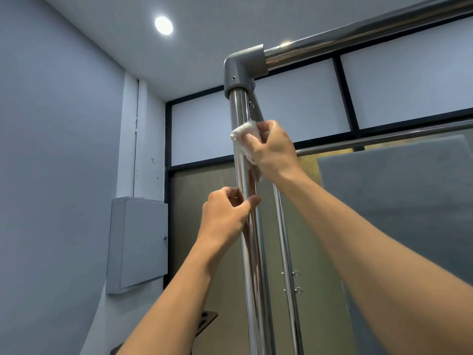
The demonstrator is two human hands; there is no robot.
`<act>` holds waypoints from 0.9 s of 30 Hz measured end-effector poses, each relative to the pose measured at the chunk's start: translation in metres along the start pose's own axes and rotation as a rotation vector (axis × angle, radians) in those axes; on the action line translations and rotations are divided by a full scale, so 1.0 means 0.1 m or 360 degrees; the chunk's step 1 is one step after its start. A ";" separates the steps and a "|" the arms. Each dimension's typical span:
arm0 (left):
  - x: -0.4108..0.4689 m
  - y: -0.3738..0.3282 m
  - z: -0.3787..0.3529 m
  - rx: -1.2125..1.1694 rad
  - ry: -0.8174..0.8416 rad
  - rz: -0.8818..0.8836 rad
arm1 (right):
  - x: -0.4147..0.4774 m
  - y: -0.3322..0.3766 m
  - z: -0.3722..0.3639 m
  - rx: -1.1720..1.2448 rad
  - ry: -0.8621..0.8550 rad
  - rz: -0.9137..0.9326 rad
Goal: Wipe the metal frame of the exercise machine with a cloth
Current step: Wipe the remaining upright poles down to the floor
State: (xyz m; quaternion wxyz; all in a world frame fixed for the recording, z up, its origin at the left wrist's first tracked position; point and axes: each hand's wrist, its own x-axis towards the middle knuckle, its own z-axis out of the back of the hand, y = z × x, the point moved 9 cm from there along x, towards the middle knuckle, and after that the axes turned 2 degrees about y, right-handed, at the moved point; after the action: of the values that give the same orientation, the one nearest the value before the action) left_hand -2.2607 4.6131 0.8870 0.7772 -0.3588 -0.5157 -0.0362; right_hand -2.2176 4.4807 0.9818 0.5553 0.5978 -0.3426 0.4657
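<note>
A shiny chrome upright pole (252, 252) of the exercise machine's frame rises through the middle of the head view to a grey elbow joint (240, 73). From that joint a chrome top bar (358, 32) runs off to the upper right. My right hand (273, 149) grips a white cloth (244, 133) and presses it round the pole, a little below the joint. Lower down, my left hand (227, 213) curls its fingers and thumb round the same pole.
A thinner chrome rod (286, 252) with two small rings stands just right of the pole. A grey wall box (138, 244) hangs at the left. Frosted windows in black frames (345, 98) fill the back; a grey padded panel (396, 201) is at the right.
</note>
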 end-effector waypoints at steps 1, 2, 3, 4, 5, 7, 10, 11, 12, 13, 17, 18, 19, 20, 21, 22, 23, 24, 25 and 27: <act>0.00 -0.01 0.00 0.0025 0.0002 -0.0001 | -0.10 -0.05 0.00 -0.0031 -0.0023 0.0030; 0.00 -0.02 0.00 0.0046 0.0005 0.0001 | -0.19 -0.05 0.02 -0.0103 -0.0077 0.0102; -0.01 -0.03 0.00 0.0061 0.0005 0.0002 | -0.24 -0.01 0.03 -0.0215 -0.0134 0.0192; -0.01 -0.03 0.00 0.0071 0.0006 0.0008 | -0.25 0.07 0.04 -0.0348 -0.0184 0.0289; -0.01 -0.02 0.00 0.0078 0.0002 0.0012 | -0.23 0.15 0.02 -0.0475 -0.0213 0.0381; -0.04 -0.03 0.00 0.0073 -0.0015 0.0007 | -0.12 0.31 -0.05 -0.0647 -0.0196 0.0546; -0.12 -0.05 0.00 0.0064 -0.0040 -0.0017 | 0.07 0.30 -0.03 -0.0524 -0.0191 0.0482; -0.17 -0.05 -0.01 0.0083 -0.0045 -0.0031 | 0.08 0.23 -0.02 -0.0398 -0.0174 0.0389; -0.21 -0.04 -0.01 0.0098 -0.0048 -0.0042 | 0.05 0.15 -0.03 -0.0311 -0.0150 0.0316; -0.24 -0.02 -0.01 0.0100 -0.0049 -0.0048 | -0.02 0.09 -0.05 -0.0310 -0.0127 0.0284; -0.28 0.08 -0.08 0.0070 0.0082 -0.0008 | -0.39 0.23 -0.11 -0.0803 -0.0181 0.0640; -0.28 0.10 -0.11 0.0060 0.0120 0.0010 | -0.40 0.31 -0.15 -0.0942 -0.0157 0.0749; -0.28 0.11 -0.13 0.0042 0.0142 0.0013 | -0.38 0.40 -0.20 -0.1076 -0.0103 0.0839; -0.29 0.13 -0.15 0.0015 0.0156 0.0010 | -0.33 0.46 -0.27 -0.1208 -0.0035 0.0910; -0.29 0.14 -0.17 -0.0004 0.0164 0.0010 | -0.27 0.52 -0.32 -0.1331 0.0021 0.0965; -0.30 0.14 -0.18 -0.0015 0.0166 0.0010 | -0.23 0.56 -0.35 -0.1416 0.0054 0.0990; -0.31 0.15 -0.18 -0.0016 0.0167 0.0013 | -0.21 0.55 -0.36 -0.1456 0.0077 0.0971; -0.31 0.15 -0.18 -0.0010 0.0167 0.0016 | -0.22 0.53 -0.36 -0.1461 0.0089 0.0941; -0.32 0.16 -0.18 -0.0006 0.0168 0.0021 | -0.29 0.50 -0.37 -0.1458 0.0096 0.0938; -0.34 0.21 -0.17 -0.0014 0.0168 0.0043 | -0.55 0.40 -0.45 -0.1491 0.0126 0.1040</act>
State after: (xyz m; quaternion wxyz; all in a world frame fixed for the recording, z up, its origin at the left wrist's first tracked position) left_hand -2.2542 4.6083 0.8446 0.8021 -0.3666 -0.4690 -0.0469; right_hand -2.2805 4.5127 0.9421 0.6006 0.1329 -0.6584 0.4337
